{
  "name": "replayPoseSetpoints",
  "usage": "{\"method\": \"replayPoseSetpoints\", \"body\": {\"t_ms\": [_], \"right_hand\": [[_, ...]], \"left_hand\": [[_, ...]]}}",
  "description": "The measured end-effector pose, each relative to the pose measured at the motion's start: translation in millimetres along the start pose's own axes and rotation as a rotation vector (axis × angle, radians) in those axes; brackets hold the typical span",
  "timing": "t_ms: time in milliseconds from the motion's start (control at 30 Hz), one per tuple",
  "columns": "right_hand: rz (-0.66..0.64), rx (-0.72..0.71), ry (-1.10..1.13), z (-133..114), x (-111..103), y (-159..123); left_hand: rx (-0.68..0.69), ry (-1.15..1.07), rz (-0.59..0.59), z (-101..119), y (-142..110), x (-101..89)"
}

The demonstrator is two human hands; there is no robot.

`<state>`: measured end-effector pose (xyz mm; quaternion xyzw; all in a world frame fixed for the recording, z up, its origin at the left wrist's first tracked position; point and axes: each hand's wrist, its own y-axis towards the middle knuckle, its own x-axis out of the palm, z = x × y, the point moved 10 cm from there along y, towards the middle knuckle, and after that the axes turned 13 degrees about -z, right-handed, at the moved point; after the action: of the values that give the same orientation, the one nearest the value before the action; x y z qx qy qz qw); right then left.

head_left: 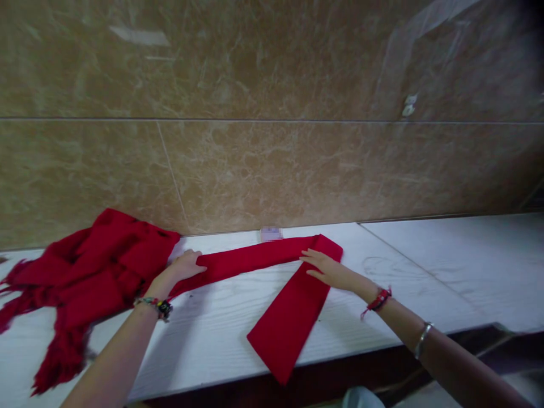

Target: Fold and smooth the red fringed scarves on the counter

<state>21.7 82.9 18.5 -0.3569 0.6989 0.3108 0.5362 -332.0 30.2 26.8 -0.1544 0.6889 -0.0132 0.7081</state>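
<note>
A long red cloth strip lies across the white surface. Its right end folds over at a corner, and a wide tail slants toward me, the tip hanging past the front edge. My left hand grips the strip near its left end, fingers closed on the cloth. On the folded corner, my right hand rests flat with its fingers spread. A crumpled red scarf with fringed ends lies left of my left hand. Whether the strip joins this scarf under my left hand is hidden.
The white wood-grain surface has a seam on the right and a dark front edge below. Behind it rises a brown marble-tiled wall. A small clear object sits against the wall, beyond the strip.
</note>
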Motion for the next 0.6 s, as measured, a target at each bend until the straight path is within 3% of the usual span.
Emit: {"method": "replayPoseSetpoints", "body": {"t_ms": [67, 100, 233, 300, 400, 500, 600], "right_hand": [[0.024, 0.053, -0.009, 20, -11, -7], [0.013, 0.031, -0.010, 19, -14, -6], [-0.156, -0.266, -0.008, -42, -4, 14], [-0.248, -0.366, -0.059, -70, 7, 25], [-0.310, -0.351, -0.142, -75, 15, 36], [-0.297, -0.325, -0.144, -54, 10, 34], [-0.268, -0.352, -0.205, -38, 4, 26]], "left_hand": [[-0.023, 0.016, 0.051, 13, 3, -2.6], [-0.026, 0.023, 0.080, 23, 6, -3.7], [0.060, 0.045, 0.234, 77, 18, -7.0], [0.066, 0.037, 0.268, 90, 24, -0.4], [0.023, 0.067, 0.219, 86, 30, 20.8], [0.039, 0.109, 0.171, 76, 31, 35.2], [0.056, 0.116, 0.169, 71, 30, 37.1]]}}
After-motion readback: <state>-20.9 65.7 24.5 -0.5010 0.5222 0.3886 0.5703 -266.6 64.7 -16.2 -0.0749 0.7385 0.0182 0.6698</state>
